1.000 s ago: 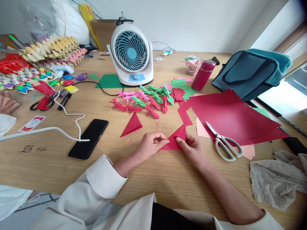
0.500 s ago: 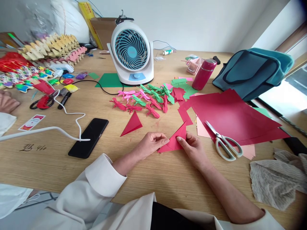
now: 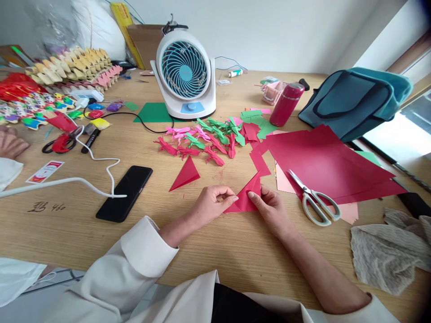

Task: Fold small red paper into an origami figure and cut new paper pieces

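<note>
Between my hands is a red folded paper (image 3: 248,197), creased into a triangle with its point up. My right hand (image 3: 271,208) pinches its right side, thumb flat on the front and fingers behind. My left hand (image 3: 215,202) has thumb and index finger closed at the paper's left corner; the other fingers are curled. Just beyond my left hand lies a second red paper triangle (image 3: 186,174) on the table. Several small folded paper figures (image 3: 213,154) in red, pink and green lie farther back.
White-handled scissors (image 3: 314,199) rest on large red paper sheets (image 3: 330,157) at right. A fan (image 3: 185,74), a red flask (image 3: 286,104) and a blue bag (image 3: 353,103) stand behind. A black phone (image 3: 124,194) lies left under a white cable. At far left is another person's hand (image 3: 11,142).
The red paper's lower left edge has shifted slightly up. My hands stay almost in the same place, still at the paper.
</note>
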`<control>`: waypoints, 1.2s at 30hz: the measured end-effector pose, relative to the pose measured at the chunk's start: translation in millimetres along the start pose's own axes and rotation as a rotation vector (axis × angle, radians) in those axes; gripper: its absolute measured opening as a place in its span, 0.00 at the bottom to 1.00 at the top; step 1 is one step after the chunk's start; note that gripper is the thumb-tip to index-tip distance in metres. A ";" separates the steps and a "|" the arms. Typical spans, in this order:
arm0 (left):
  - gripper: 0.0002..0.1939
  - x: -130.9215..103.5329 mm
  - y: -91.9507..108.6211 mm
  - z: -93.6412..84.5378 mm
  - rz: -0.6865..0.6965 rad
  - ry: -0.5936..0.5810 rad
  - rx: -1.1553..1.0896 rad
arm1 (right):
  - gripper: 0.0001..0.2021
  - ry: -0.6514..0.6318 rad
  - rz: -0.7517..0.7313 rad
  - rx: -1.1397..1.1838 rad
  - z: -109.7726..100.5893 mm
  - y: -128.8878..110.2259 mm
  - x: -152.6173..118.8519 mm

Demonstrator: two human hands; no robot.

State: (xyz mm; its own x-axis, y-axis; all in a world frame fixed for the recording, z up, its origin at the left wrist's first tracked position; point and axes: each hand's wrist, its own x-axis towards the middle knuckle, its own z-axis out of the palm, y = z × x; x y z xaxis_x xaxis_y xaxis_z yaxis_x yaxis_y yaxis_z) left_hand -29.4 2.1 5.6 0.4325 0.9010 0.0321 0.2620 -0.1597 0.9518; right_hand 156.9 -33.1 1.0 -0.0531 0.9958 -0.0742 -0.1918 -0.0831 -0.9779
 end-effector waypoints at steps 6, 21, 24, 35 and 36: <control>0.10 -2.3 2.5 1.6 0.072 0.065 0.106 | 0.13 -0.024 -0.028 -0.039 -1.7 4.7 1.3; 0.11 -1.5 -2.3 3.4 -0.083 -0.039 -0.044 | 0.15 -0.013 0.034 -0.050 -4.0 5.2 2.2; 0.13 -0.6 -1.5 2.5 -0.155 -0.043 -0.156 | 0.15 -0.023 0.021 -0.054 -4.7 5.0 2.4; 0.21 -0.4 2.6 0.8 -0.301 -0.097 -0.432 | 0.19 -0.057 0.004 -0.174 -4.0 -3.1 1.3; 0.21 -0.5 2.7 1.0 -0.290 -0.093 -0.423 | 0.19 -0.059 0.000 -0.171 -4.1 -2.6 1.4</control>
State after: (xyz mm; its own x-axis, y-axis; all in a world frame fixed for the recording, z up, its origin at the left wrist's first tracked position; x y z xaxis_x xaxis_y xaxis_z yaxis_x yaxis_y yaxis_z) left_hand -28.1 0.8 7.8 0.4740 0.8413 -0.2598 0.0192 0.2851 0.9583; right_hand 161.3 -31.4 2.6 -0.1111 0.9915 -0.0672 -0.0224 -0.0701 -0.9973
